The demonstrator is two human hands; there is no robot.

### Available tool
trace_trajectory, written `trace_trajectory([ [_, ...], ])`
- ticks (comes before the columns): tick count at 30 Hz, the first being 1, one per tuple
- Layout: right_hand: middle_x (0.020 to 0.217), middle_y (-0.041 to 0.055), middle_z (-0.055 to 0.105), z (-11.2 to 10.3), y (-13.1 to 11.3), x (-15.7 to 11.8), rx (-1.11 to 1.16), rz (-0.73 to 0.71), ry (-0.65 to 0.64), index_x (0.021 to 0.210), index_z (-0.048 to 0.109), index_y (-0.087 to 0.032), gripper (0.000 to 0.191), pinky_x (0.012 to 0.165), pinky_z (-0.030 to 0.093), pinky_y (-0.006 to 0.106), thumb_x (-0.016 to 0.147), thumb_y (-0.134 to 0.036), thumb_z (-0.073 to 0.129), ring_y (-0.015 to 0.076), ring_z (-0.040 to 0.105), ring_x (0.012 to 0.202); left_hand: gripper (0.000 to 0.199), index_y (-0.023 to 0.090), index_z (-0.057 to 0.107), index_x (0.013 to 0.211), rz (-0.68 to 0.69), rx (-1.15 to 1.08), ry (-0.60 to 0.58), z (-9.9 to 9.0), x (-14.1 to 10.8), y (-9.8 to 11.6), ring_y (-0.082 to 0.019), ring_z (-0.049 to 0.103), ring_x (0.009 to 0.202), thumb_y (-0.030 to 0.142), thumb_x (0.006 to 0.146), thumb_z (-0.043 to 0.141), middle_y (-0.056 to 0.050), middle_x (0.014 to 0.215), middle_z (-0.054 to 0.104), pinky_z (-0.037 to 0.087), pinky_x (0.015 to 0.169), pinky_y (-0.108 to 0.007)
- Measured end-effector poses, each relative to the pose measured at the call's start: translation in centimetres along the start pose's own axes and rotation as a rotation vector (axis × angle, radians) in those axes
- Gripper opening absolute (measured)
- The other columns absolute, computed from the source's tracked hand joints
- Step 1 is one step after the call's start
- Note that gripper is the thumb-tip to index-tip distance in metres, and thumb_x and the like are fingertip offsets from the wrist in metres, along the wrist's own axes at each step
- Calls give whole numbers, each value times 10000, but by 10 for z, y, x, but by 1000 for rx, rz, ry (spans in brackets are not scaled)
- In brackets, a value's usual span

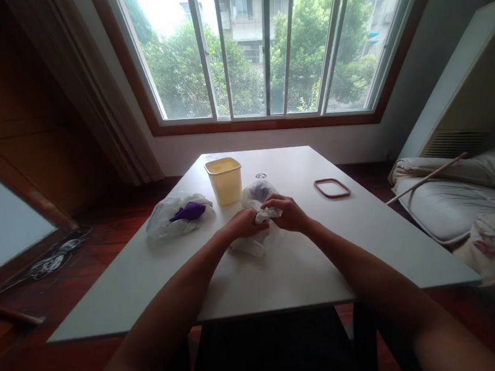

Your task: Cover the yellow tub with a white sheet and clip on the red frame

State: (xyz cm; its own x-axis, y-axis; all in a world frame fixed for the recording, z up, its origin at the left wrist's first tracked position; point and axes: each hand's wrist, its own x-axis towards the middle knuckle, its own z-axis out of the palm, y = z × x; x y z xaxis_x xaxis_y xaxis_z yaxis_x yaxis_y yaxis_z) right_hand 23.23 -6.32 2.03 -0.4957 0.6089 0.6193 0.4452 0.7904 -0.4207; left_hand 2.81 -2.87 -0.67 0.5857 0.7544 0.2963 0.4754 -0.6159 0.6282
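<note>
Both my hands meet near the middle of the table on a thin white plastic bag (255, 244). My left hand (247, 222) grips the bunched plastic from the left, fingers closed. Opposite it, my right hand (291, 213) pinches the same gathered part. Something greyish shows through the far end of the bag, but I cannot make out what it is. Just behind my left hand stands a yellow, square-mouthed plastic bin (225, 184), upright. A second clear-white plastic bag (159, 219) lies to the left, with a crumpled purple piece (189, 211) on or in it.
The white table (307, 278) carries a reddish-brown rounded square ring (331, 188) at right and a small dark round mark or object (261, 175) at the back. A pale padded seat (434, 198) with a stick stands beyond the right edge. Cables (55, 263) lie on the floor at left.
</note>
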Motion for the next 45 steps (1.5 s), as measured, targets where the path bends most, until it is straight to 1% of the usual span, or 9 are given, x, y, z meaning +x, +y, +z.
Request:
trace_trajectory([
  [2, 1213, 94, 667, 5, -2, 0, 17, -56, -38, 1086, 664, -201, 364, 903, 503, 310, 768, -63, 552, 202, 648, 1066, 35, 196, 701, 671, 61, -7, 33, 6, 1, 0, -151, 489, 559, 176, 653, 724, -32, 655, 641, 341, 529, -258],
  [5, 1244, 92, 661, 9, -4, 1, -8, -59, -122, 1178, 607, -200, 437, 926, 491, 316, 774, -53, 529, 212, 633, 1108, 157, 200, 705, 699, 87, -22, 50, 10, 0, -1, -168, 508, 608, 84, 597, 678, -39, 710, 660, 353, 544, -262],
  [11, 916, 57, 697, 5, 1, 3, -196, 87, -156, 984, 587, -181, 155, 686, 439, 270, 952, -269, 463, 187, 629, 761, 19, 172, 687, 700, 80, 11, 40, 1, -2, -3, -138, 479, 578, 184, 700, 702, -36, 687, 650, 363, 581, -275],
  [17, 901, 67, 718, 4, 11, 7, -272, 259, -184, 978, 640, -196, 293, 689, 408, 265, 1008, -388, 420, 203, 655, 800, 158, 183, 680, 699, 74, -23, 58, -9, 0, 2, -117, 440, 556, 321, 739, 747, 0, 595, 595, 328, 563, -263],
  [24, 771, 79, 723, 1, 17, 11, -269, 436, -162, 763, 698, -163, 495, 636, 403, 258, 1017, -449, 384, 178, 636, 687, 201, 211, 681, 815, -8, -273, 139, -8, 2, 11, -144, 416, 600, 250, 659, 803, -1, 658, 590, 288, 588, -265],
  [32, 817, 100, 740, -1, 24, 16, -160, 521, -59, 780, 705, -151, 507, 638, 422, 244, 1018, -446, 368, 184, 650, 729, 524, 240, 642, 1202, 21, -195, 257, -5, -1, 16, -167, 481, 627, 221, 694, 771, 28, 636, 527, 364, 695, -251],
  [38, 820, 86, 732, 1, 32, 18, -27, 578, 10, 767, 687, -147, 419, 616, 415, 234, 965, -409, 426, 174, 635, 721, 345, 280, 735, 1099, 64, -40, 288, -4, 4, 21, -206, 596, 757, 222, 759, 725, -54, 865, 698, 416, 765, -273],
  [42, 740, 38, 673, 2, 35, 16, 91, 512, 49, 774, 645, -149, 430, 593, 401, 237, 945, -486, 438, 155, 576, 668, 189, 266, 764, 979, 52, -37, 336, -1, 5, 20, -226, 632, 842, 262, 797, 713, -75, 928, 710, 430, 772, -275],
  [45, 769, 24, 644, 2, 38, 11, 169, 434, 47, 836, 625, -154, 414, 602, 408, 246, 920, -536, 489, 152, 546, 684, 149, 253, 760, 951, 86, 61, 325, -1, 4, 17, -190, 630, 801, 285, 834, 672, -68, 1023, 690, 446, 761, -281],
])
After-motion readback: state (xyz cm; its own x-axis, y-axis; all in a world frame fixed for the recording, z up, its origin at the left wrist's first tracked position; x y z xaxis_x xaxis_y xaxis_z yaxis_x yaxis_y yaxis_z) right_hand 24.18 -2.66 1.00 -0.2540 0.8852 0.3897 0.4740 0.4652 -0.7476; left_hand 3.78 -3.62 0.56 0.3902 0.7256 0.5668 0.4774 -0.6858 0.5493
